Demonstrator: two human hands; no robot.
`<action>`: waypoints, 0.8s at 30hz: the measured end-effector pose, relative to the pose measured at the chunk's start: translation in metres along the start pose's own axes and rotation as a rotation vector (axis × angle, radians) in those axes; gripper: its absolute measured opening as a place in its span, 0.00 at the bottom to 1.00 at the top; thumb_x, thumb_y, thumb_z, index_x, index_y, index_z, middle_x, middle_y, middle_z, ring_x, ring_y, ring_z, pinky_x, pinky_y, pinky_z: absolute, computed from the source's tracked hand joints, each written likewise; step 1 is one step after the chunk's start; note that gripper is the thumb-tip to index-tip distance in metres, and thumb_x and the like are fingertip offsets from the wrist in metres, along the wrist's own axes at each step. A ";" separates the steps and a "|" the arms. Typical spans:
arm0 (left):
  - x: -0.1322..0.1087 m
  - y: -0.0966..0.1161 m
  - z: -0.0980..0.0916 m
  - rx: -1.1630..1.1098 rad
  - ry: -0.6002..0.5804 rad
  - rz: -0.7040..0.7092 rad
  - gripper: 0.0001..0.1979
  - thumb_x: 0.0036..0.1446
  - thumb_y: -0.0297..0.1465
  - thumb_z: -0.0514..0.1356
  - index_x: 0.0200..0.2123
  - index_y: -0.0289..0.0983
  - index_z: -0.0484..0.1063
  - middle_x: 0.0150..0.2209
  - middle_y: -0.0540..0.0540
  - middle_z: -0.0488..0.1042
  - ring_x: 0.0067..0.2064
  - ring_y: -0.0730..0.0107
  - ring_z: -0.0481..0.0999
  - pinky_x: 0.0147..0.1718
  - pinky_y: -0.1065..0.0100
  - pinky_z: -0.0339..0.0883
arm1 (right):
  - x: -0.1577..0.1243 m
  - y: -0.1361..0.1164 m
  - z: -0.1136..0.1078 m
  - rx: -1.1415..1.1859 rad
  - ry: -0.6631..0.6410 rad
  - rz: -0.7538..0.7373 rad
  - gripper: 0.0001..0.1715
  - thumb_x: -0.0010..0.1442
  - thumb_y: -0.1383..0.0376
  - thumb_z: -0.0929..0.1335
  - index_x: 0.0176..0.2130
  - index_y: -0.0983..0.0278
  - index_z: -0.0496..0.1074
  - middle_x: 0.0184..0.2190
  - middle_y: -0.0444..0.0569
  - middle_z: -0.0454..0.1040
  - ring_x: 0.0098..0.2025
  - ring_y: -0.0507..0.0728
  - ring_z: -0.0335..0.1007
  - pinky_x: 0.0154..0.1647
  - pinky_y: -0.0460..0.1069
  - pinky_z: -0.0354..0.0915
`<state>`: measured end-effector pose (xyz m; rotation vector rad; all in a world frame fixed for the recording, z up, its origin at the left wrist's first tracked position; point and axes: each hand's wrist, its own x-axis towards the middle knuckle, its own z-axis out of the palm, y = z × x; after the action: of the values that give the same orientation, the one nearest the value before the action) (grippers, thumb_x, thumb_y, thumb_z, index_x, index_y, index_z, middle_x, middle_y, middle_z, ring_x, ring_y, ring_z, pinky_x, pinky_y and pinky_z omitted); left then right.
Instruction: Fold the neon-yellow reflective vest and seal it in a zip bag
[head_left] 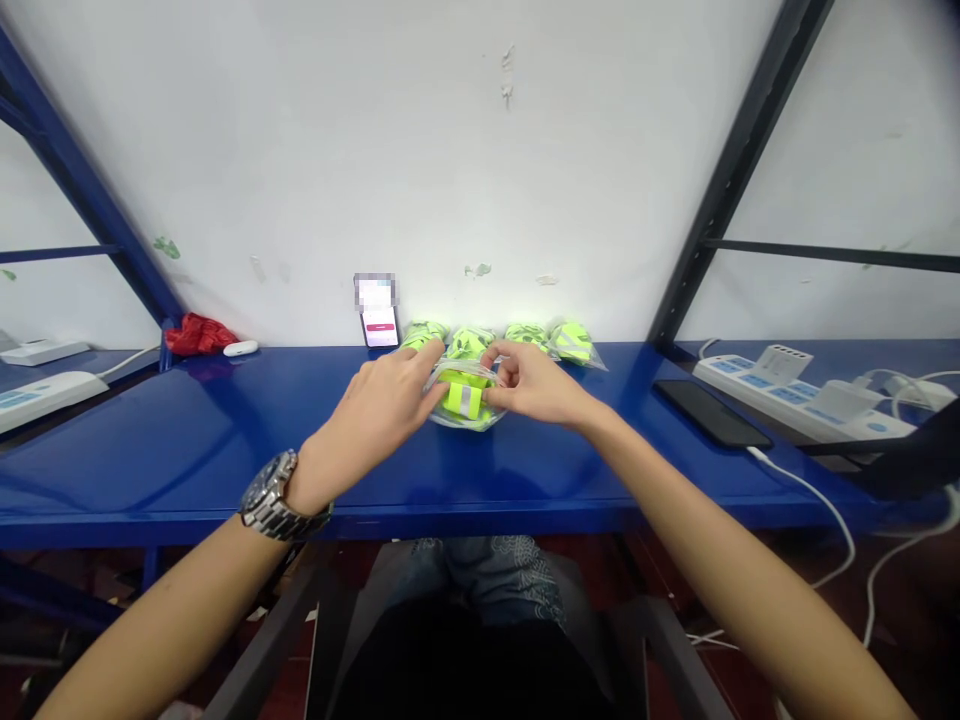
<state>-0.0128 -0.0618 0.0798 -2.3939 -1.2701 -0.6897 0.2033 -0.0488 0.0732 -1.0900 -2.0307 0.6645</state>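
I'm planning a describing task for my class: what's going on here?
Someone's left hand and right hand grip opposite sides of a clear plastic bag at a blue table. A folded yellow-green item with a grey stripe shows inside the bag. Behind it, four similar bundles sit in a row by the wall, beside a phone standing upright with its screen lit.

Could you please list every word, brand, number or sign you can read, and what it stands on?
No text is legible.
Upright smartphone: screen partly pixelated; red button's lettering too small.
Right power strip and left power strip: blue panel markings too blurred.
Wristwatch: dial too blurred.
Held clear plastic bag: no lettering discernible.
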 end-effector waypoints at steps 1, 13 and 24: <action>0.004 -0.003 -0.006 0.007 -0.045 0.049 0.07 0.58 0.33 0.60 0.38 0.39 0.66 0.25 0.49 0.66 0.22 0.71 0.61 0.23 0.68 0.43 | 0.001 -0.005 -0.005 -0.015 -0.011 -0.002 0.13 0.46 0.71 0.68 0.36 0.64 0.66 0.16 0.35 0.63 0.19 0.48 0.57 0.22 0.44 0.53; 0.065 -0.016 -0.050 0.078 -0.471 0.319 0.07 0.50 0.32 0.63 0.33 0.37 0.70 0.22 0.49 0.68 0.22 0.71 0.63 0.23 0.67 0.47 | 0.007 -0.042 -0.037 -0.047 -0.088 0.147 0.07 0.49 0.72 0.70 0.32 0.65 0.70 0.20 0.47 0.75 0.25 0.56 0.75 0.25 0.46 0.65; 0.086 -0.015 -0.054 -0.203 -0.251 0.372 0.10 0.56 0.26 0.53 0.28 0.34 0.75 0.21 0.49 0.73 0.22 0.76 0.70 0.25 0.71 0.57 | 0.013 -0.030 -0.057 0.090 0.099 0.176 0.05 0.52 0.71 0.71 0.31 0.67 0.71 0.14 0.45 0.70 0.17 0.54 0.71 0.15 0.43 0.60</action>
<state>0.0023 -0.0237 0.1735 -2.8503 -0.8283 -0.4341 0.2292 -0.0468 0.1338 -1.2331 -1.8180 0.7673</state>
